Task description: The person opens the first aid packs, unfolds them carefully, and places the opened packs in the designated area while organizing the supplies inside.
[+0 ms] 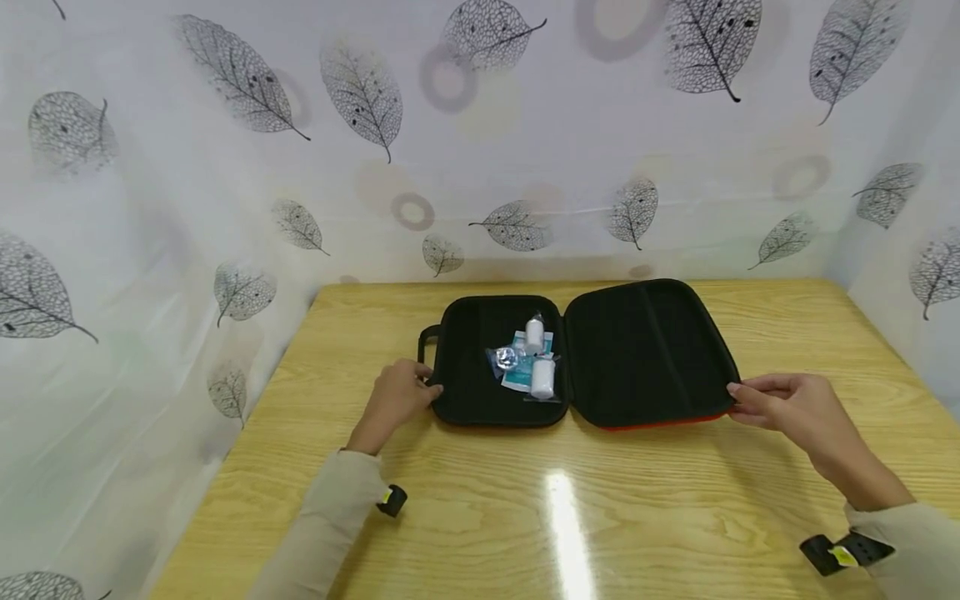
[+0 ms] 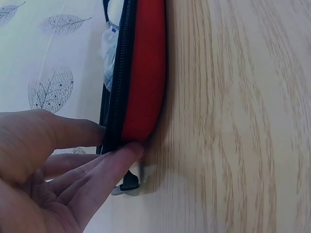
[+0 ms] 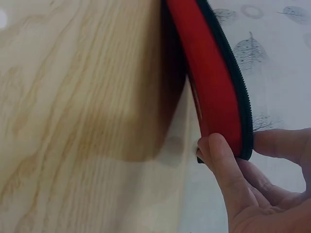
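A zippered case, red outside and black inside, lies spread apart on the table. Its left half (image 1: 461, 358) holds two white rolls (image 1: 542, 379) in clear wrap, teal-and-white packets (image 1: 517, 379) and a small clear pouch (image 1: 506, 358). My left hand (image 1: 399, 398) grips the near left corner of this half, below the black handle (image 1: 425, 342); the left wrist view shows thumb and fingers on either side of the zipper edge (image 2: 120, 73). With thumb and fingers my right hand (image 1: 802, 417) pinches the near right corner of the lid (image 1: 637, 358), which is raised off the table there.
The wooden table (image 1: 480, 517) reaches back to a pale curtain (image 1: 525, 150) printed with leaves, which also hangs along both sides. Black straps with small devices (image 1: 832, 554) are on both wrists, over beige sleeves (image 1: 322, 517).
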Tool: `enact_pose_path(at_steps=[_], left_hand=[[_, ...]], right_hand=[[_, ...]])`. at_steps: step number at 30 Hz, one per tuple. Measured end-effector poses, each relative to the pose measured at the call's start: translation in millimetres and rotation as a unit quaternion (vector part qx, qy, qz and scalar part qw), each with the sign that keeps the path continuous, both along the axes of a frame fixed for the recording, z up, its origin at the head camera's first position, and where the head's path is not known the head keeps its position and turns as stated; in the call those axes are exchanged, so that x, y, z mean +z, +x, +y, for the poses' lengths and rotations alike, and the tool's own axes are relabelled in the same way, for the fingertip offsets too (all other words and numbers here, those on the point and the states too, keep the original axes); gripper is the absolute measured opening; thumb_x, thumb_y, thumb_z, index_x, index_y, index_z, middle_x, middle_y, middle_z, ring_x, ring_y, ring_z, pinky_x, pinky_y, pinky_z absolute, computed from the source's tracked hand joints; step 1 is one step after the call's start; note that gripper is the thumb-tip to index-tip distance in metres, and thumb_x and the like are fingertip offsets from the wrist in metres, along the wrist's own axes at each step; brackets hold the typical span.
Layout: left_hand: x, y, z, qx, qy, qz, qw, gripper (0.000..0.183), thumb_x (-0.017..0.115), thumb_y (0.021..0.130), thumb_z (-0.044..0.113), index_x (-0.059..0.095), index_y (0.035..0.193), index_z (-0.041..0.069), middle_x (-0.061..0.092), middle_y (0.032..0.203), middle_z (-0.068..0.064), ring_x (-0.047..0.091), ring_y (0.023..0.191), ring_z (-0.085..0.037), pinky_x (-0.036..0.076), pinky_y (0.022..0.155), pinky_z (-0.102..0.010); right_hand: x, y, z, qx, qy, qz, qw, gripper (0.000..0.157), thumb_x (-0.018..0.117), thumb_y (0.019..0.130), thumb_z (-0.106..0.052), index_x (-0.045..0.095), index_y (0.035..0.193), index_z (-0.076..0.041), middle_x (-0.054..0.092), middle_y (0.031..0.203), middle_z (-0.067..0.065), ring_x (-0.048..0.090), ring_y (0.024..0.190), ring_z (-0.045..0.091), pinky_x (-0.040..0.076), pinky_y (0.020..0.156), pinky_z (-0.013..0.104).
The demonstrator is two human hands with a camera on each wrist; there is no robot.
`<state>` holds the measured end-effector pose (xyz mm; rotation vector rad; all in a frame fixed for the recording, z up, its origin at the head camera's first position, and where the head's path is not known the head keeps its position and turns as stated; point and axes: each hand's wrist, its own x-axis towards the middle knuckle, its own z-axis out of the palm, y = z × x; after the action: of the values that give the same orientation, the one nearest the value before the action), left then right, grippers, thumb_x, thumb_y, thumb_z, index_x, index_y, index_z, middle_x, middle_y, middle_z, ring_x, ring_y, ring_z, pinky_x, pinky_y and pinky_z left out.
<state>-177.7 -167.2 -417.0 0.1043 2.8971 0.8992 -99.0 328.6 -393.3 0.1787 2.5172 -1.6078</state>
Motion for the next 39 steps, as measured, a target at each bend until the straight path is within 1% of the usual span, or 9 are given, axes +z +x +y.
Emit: enact_pose_path(at_steps=[3, 7, 12, 16, 19, 23, 28, 33, 39], left_hand=[[0.3, -0.6, -2, 0.007, 0.004, -0.006, 0.9999, 0.038, 0.078, 0.09, 0.018, 0.072, 0.12, -0.004, 0.076, 0.095, -0.012, 0.072, 0.079, -0.02, 0.058, 0.072, -0.041], [0.9, -1.2, -3, 0.016, 0.005, -0.02, 0.9997, 0.039, 0.077, 0.091, 0.021, 0.072, 0.122, -0.001, 0.076, 0.097, -0.012, 0.071, 0.075, -0.017, 0.057, 0.073, -0.042], [0.1, -2.4, -3, 0.013, 0.004, -0.019, 0.9997, 0.038, 0.077, 0.091, 0.021, 0.073, 0.122, 0.0, 0.075, 0.108, -0.016, 0.072, 0.078, -0.018, 0.058, 0.073, -0.041], [1.2, -2.4, -3, 0.011, 0.007, -0.015, 0.9998, 0.037, 0.078, 0.09, 0.021, 0.073, 0.12, -0.001, 0.076, 0.103, -0.015, 0.073, 0.082, -0.02, 0.058, 0.075, -0.042], [2.0, -2.3, -4, 0.015, 0.013, -0.017, 0.9997, 0.038, 0.078, 0.09, 0.02, 0.073, 0.12, -0.002, 0.076, 0.098, -0.013, 0.072, 0.082, -0.021, 0.058, 0.074, -0.041], [0.9, -2.7, -7, 0.019, 0.02, -0.021, 0.9994, 0.038, 0.078, 0.089, 0.019, 0.073, 0.12, -0.002, 0.076, 0.097, -0.012, 0.072, 0.081, -0.02, 0.057, 0.07, -0.038], [-2.2, -2.6, -9, 0.02, 0.042, -0.031, 0.9984, 0.038, 0.079, 0.089, 0.019, 0.072, 0.121, -0.001, 0.076, 0.095, -0.011, 0.071, 0.077, -0.017, 0.056, 0.066, -0.035], [-3.8, -2.0, -11, 0.026, 0.077, -0.052, 0.9953, 0.04, 0.078, 0.091, 0.02, 0.071, 0.125, -0.001, 0.076, 0.097, -0.013, 0.072, 0.07, -0.016, 0.058, 0.07, -0.036], [-6.1, -2.1, -13, 0.025, 0.092, -0.059, 0.9937, 0.041, 0.077, 0.091, 0.019, 0.07, 0.126, -0.001, 0.076, 0.099, -0.015, 0.073, 0.069, -0.018, 0.059, 0.073, -0.037]], right_hand=[[-7.2, -3.0, 3, 0.015, 0.027, -0.03, 0.999, 0.053, 0.063, 0.102, -0.024, 0.054, 0.126, 0.023, 0.073, 0.097, 0.002, 0.075, 0.082, 0.014, 0.058, 0.074, 0.021], [-14.1, -5.8, 8, 0.022, 0.048, -0.066, 0.996, 0.051, 0.06, 0.103, -0.02, 0.052, 0.127, 0.023, 0.072, 0.102, 0.008, 0.075, 0.083, 0.016, 0.059, 0.076, 0.026], [-18.8, -7.9, 9, 0.03, 0.049, -0.08, 0.995, 0.046, 0.058, 0.102, -0.012, 0.05, 0.125, 0.027, 0.074, 0.101, 0.012, 0.075, 0.08, 0.015, 0.06, 0.074, 0.032], [-16.8, -6.2, 8, 0.048, 0.078, -0.063, 0.994, 0.043, 0.057, 0.103, -0.012, 0.054, 0.121, 0.026, 0.075, 0.096, 0.017, 0.075, 0.077, 0.016, 0.061, 0.071, 0.032], [-11.5, -5.2, 6, 0.063, 0.133, -0.029, 0.989, 0.044, 0.059, 0.103, -0.019, 0.059, 0.118, 0.022, 0.075, 0.094, 0.017, 0.074, 0.076, 0.019, 0.06, 0.068, 0.033], [-1.2, -10.5, 0, 0.078, 0.213, 0.003, 0.974, 0.052, 0.062, 0.102, -0.03, 0.06, 0.119, 0.019, 0.075, 0.093, 0.017, 0.073, 0.075, 0.023, 0.059, 0.069, 0.042], [10.5, -25.4, -9, 0.099, 0.278, 0.036, 0.955, 0.057, 0.068, 0.098, -0.033, 0.06, 0.12, 0.019, 0.072, 0.1, 0.025, 0.071, 0.082, 0.033, 0.056, 0.071, 0.051], [21.1, -40.1, -26, 0.11, 0.295, 0.067, 0.947, 0.055, 0.071, 0.096, -0.032, 0.063, 0.121, 0.016, 0.069, 0.112, 0.029, 0.066, 0.097, 0.045, 0.056, 0.074, 0.052], [30.5, -57.4, -54, 0.13, 0.289, 0.076, 0.946, 0.056, 0.074, 0.094, -0.033, 0.063, 0.125, 0.013, 0.066, 0.118, 0.03, 0.067, 0.097, 0.042, 0.057, 0.075, 0.05]])
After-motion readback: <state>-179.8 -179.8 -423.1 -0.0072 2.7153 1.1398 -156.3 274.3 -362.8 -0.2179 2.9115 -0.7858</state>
